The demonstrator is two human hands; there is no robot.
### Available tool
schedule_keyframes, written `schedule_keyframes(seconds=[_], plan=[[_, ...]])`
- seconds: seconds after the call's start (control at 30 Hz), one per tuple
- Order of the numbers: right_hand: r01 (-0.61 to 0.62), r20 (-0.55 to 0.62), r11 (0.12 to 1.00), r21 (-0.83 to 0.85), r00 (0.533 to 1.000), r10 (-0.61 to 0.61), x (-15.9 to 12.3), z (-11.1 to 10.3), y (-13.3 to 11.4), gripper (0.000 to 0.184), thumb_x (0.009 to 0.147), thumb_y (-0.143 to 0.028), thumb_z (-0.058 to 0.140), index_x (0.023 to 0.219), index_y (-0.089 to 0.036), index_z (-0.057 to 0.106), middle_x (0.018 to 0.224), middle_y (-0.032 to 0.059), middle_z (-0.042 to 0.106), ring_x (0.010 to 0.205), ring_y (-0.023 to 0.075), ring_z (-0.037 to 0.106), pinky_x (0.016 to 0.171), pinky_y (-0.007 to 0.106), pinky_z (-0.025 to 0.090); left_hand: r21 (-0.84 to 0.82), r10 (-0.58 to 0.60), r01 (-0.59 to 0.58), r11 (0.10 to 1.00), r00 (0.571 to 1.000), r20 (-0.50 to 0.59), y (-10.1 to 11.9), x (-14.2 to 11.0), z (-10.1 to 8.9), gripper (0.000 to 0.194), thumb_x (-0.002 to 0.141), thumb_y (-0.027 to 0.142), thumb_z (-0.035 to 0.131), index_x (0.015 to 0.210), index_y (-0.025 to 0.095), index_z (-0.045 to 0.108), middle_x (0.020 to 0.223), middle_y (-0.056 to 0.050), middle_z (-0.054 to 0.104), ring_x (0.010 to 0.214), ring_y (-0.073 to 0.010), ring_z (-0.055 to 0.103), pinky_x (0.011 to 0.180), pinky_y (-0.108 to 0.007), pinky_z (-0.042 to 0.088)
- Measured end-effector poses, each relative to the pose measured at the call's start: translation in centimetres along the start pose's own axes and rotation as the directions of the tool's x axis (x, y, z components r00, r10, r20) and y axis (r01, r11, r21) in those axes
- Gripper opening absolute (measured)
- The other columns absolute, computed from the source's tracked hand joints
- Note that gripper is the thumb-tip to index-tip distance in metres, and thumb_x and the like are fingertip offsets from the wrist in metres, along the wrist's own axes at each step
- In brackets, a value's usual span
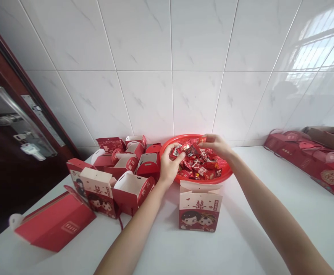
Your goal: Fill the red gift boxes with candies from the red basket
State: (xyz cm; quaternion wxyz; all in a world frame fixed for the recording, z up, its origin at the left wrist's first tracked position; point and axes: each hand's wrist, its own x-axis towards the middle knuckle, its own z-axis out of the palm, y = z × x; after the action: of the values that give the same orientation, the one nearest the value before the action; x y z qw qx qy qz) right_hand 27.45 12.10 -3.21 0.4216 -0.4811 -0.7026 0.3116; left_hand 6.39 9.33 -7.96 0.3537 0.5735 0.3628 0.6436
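Observation:
A red plastic basket [226,173] against the wall holds a heap of wrapped candies [202,168], mostly in red wrappers. At the basket's left side my left hand [169,162] is curled round some of the wrapped candies, thumb on top. My right hand [217,144], over the basket's back right rim, pinches a small red-orange wrapped candy [202,139] between thumb and fingertips. In front of the basket a red and cream gift box [200,208] stands upright, its top flaps open. It bears a double-happiness sign and a cartoon couple. Neither hand touches this box.
Several red and white boxes [126,164] are clustered left of the basket, some open. A red box [55,221] lies at the front left. More red boxes [312,160] stand along the right. White tiles rise behind, and a door handle [9,120] shows at far left.

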Motion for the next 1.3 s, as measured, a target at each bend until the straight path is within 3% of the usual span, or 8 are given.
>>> schedule_keyframes(seconds=[0.1,0.2,0.3,0.43,0.67,0.97,1.1,1.3], plan=[[0.101,-0.112,0.947,0.306,0.991,-0.07,-1.8,-0.9,-2.5,0.038,0.066,-0.052,0.079,0.077,-0.023,0.057,0.075,-0.0002,0.066,0.071,0.0167,0.064,0.07,0.033,0.053,-0.001,-0.015,0.015,1.0,1.0,0.001,-0.1,0.1,0.0,0.033,0.076,0.026,0.074,0.108,0.021,0.066,0.119,-0.006,0.07,0.12,-0.024,0.062,0.111,-0.04,0.043],[0.114,0.039,0.879,0.463,0.988,-0.149,-4.3,-1.6,-5.2,0.031,0.067,-0.039,0.085,0.08,-0.022,0.063,0.068,-0.002,0.064,0.06,0.0145,0.06,0.063,0.032,0.051,0.001,-0.015,0.015,1.0,1.0,0.005,-0.2,0.2,0.0,0.032,0.076,0.027,0.075,0.106,0.021,0.067,0.119,-0.006,0.07,0.121,-0.0247,0.062,0.11,-0.039,0.043],[0.106,0.304,0.939,0.328,0.929,-0.211,-6.8,-1.4,-7.6,0.022,0.077,-0.031,0.08,0.094,-0.021,0.069,0.074,-0.0002,0.068,0.064,0.0152,0.062,0.062,0.03,0.052,-0.005,-0.005,0.005,1.0,1.0,0.018,-0.2,0.1,-0.1,0.032,0.076,0.028,0.074,0.106,0.021,0.067,0.118,-0.007,0.07,0.12,-0.0243,0.062,0.109,-0.039,0.044],[0.33,0.472,0.941,-0.071,0.843,-0.26,-9.0,-0.1,-9.6,0.012,0.089,-0.024,0.067,0.097,-0.019,0.073,0.089,0.0037,0.073,0.078,0.0166,0.064,0.067,0.029,0.05,0.0,0.0,0.0,1.0,1.0,0.023,0.0,0.0,0.0,0.029,0.077,0.028,0.073,0.105,0.022,0.067,0.117,-0.005,0.07,0.119,-0.0237,0.062,0.108,-0.038,0.045],[0.394,0.426,0.809,-0.436,0.882,-0.2,-11.3,0.7,-10.7,0.005,0.092,-0.023,0.066,0.097,-0.021,0.068,0.081,0.0002,0.07,0.065,0.0135,0.058,0.055,0.026,0.04,-0.094,-0.052,0.05,0.994,0.998,-0.018,0.3,0.3,-0.1,0.031,0.076,0.027,0.073,0.105,0.021,0.066,0.116,-0.006,0.07,0.116,-0.0236,0.063,0.103,-0.038,0.049],[0.404,0.382,0.652,-0.641,0.905,-0.186,-12.6,0.9,-10.7,0.017,0.091,-0.008,0.055,0.082,-0.022,0.059,0.074,-0.0005,0.062,0.056,0.0124,0.051,0.051,0.029,0.029,0.024,0.123,-0.127,0.992,0.985,0.118,6.8,-2.2,0.9,0.025,0.081,0.021,0.071,0.105,0.023,0.069,0.115,-0.004,0.072,0.117,-0.025,0.064,0.104,-0.037,0.049],[0.355,0.331,0.576,-0.737,0.932,-0.151,-12.8,1.6,-10.7,0.023,0.083,0.0,0.052,0.075,-0.021,0.05,0.07,-0.0004,0.059,0.053,0.0124,0.045,0.048,0.03,0.023,0.116,0.062,-0.084,0.99,0.982,0.18,6.7,-3.1,1.5,0.027,0.077,0.014,0.07,0.102,0.024,0.071,0.112,-0.002,0.075,0.116,-0.0257,0.065,0.104,-0.037,0.049],[0.354,0.343,0.476,-0.805,0.932,-0.113,-12.8,3.1,-10.8,0.033,0.07,0.011,0.046,0.074,-0.02,0.056,0.068,-0.0004,0.057,0.051,0.0124,0.036,0.047,0.031,0.021,0.146,-0.151,0.12,0.982,0.963,0.223,6.0,-3.1,1.7,0.027,0.076,0.014,0.066,0.1,0.024,0.072,0.106,-0.002,0.075,0.071,-0.0182,0.069,0.065,-0.031,0.058]])
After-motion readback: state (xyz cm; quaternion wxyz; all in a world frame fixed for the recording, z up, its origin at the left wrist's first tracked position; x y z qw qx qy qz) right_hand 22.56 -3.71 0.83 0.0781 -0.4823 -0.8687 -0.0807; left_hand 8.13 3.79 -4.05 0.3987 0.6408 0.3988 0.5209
